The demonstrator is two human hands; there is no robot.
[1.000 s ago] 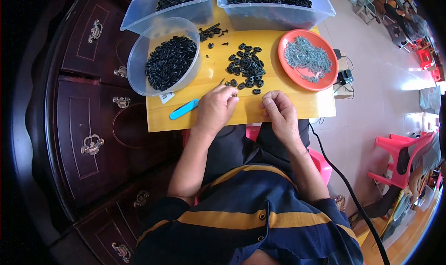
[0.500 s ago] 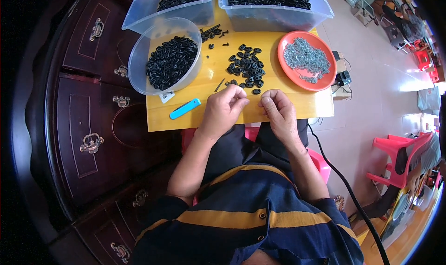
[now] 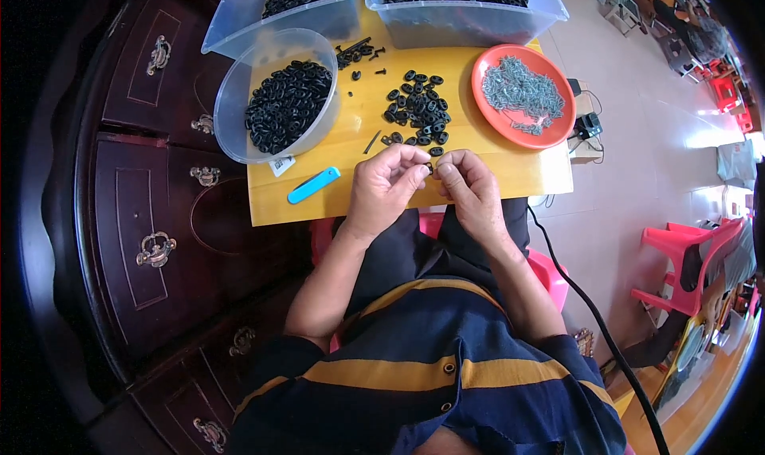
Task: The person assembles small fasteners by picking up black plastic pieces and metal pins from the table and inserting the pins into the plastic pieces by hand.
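Over the near edge of the table my hands meet fingertip to fingertip. My left hand (image 3: 387, 188) is closed in a pinch on a small black oval piece (image 3: 431, 167), mostly covered by the fingers. From the other side my right hand (image 3: 473, 192) is also pinched; whatever sits in its fingertips is too small to make out. Just beyond them lies a loose pile of black oval two-holed pieces (image 3: 422, 108). At the right, an orange-red plate (image 3: 480, 111) holds many small silvery metal pins (image 3: 522, 88).
A round clear tub (image 3: 229, 124) of black pieces stands left, with two clear bins (image 3: 470, 29) (image 3: 319, 26) behind. A blue-handled tool (image 3: 314, 185), a thin dark stick (image 3: 372, 142) and black screws (image 3: 358, 52) lie on the yellow table (image 3: 351, 140). A black cable (image 3: 586, 303) runs at right.
My fingertips have come closer together, and a black piece now shows between them. The view has shifted slightly; the things on the table look otherwise the same.
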